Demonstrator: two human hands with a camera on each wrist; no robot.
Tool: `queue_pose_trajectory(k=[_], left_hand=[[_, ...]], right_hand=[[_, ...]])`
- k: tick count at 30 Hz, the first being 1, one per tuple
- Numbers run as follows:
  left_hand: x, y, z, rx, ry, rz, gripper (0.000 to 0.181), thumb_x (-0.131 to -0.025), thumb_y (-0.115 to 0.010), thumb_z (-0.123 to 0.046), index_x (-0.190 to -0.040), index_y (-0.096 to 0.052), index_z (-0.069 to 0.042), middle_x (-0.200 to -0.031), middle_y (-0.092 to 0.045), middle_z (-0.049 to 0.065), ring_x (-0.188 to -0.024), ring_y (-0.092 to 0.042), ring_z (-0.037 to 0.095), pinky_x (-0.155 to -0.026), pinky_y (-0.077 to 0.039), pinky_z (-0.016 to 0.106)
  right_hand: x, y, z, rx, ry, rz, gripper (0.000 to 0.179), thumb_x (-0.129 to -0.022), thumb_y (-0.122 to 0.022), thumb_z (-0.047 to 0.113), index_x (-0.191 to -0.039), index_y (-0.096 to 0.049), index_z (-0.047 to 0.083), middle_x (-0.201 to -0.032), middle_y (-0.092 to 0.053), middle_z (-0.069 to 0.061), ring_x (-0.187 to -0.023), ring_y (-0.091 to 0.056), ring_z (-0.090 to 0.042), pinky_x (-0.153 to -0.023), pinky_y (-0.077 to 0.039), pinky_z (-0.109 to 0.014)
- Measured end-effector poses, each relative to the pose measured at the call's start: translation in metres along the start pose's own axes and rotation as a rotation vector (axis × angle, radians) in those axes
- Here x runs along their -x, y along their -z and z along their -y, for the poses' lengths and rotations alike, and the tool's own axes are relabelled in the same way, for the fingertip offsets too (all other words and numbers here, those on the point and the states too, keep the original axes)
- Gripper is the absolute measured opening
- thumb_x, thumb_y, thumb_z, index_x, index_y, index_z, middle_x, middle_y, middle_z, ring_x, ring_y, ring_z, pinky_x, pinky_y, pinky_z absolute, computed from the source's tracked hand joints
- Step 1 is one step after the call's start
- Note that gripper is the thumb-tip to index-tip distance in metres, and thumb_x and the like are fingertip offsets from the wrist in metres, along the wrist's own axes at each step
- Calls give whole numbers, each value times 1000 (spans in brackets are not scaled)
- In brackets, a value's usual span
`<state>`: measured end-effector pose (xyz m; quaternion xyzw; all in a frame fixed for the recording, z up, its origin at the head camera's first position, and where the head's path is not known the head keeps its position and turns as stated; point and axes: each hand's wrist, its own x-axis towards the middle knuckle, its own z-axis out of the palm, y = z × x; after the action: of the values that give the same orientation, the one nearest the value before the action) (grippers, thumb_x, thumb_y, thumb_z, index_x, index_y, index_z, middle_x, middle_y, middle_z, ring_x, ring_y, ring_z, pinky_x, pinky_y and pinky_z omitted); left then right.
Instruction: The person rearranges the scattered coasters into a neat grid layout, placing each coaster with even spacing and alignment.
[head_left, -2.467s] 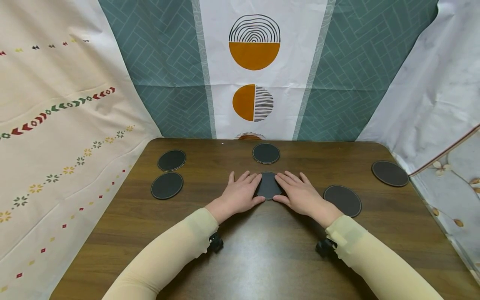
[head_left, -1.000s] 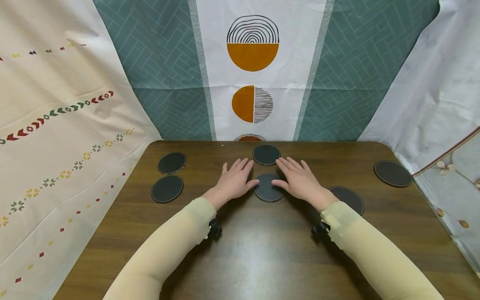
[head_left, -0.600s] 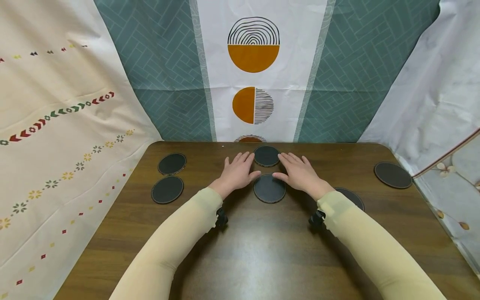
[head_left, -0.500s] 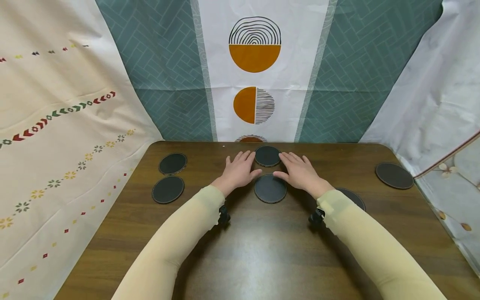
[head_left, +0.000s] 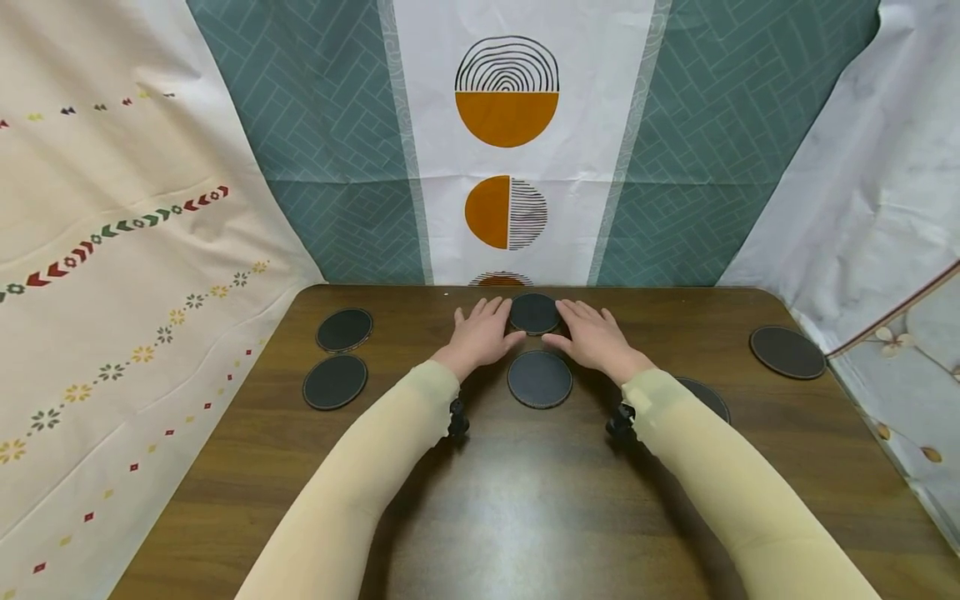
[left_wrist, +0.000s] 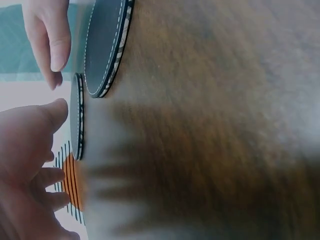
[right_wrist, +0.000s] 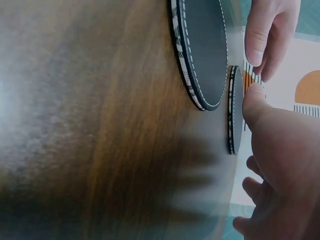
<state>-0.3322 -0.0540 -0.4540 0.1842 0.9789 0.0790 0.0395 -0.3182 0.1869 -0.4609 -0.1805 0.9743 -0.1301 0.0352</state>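
Two round black coasters with stitched rims lie one behind the other in the middle of the table: the far coaster (head_left: pixel 534 314) and the near coaster (head_left: pixel 540 380). My left hand (head_left: pixel 483 333) is at the left edge of the far one, fingers extended and thumb pointing inward. Mirroring it on the right is my right hand (head_left: pixel 592 333), its fingertips at the opposite edge. Whether the fingertips touch the rim cannot be told. The left wrist view shows the far coaster (left_wrist: pixel 76 117) flat beyond my left thumb; neither hand grips anything.
Two more coasters, one (head_left: pixel 344 330) behind the other (head_left: pixel 335 382), lie at the left of the wooden table (head_left: pixel 247 483). At the right are a coaster (head_left: pixel 787 352) near the edge and another (head_left: pixel 705 398) partly hidden by my right sleeve. Patterned cloths hang around.
Both hands have left the near coaster's sides and moved forward to the far coaster, drawing slightly closer together. The coasters stay where they were.
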Motion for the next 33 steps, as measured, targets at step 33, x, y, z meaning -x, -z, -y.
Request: queue_pose_trajectory(k=[33], left_hand=[[-27, -17, -4, 12, 13, 17, 78, -114, -54, -58, -176, -31, -16, -177, -38, 5, -167, -26, 33, -128, -15, 73]], right_hand=[[-20, -4, -4, 8, -24, 56, 75, -117, -55, 46, -173, -33, 1, -178, -30, -23, -166, -23, -43, -130, -16, -70]])
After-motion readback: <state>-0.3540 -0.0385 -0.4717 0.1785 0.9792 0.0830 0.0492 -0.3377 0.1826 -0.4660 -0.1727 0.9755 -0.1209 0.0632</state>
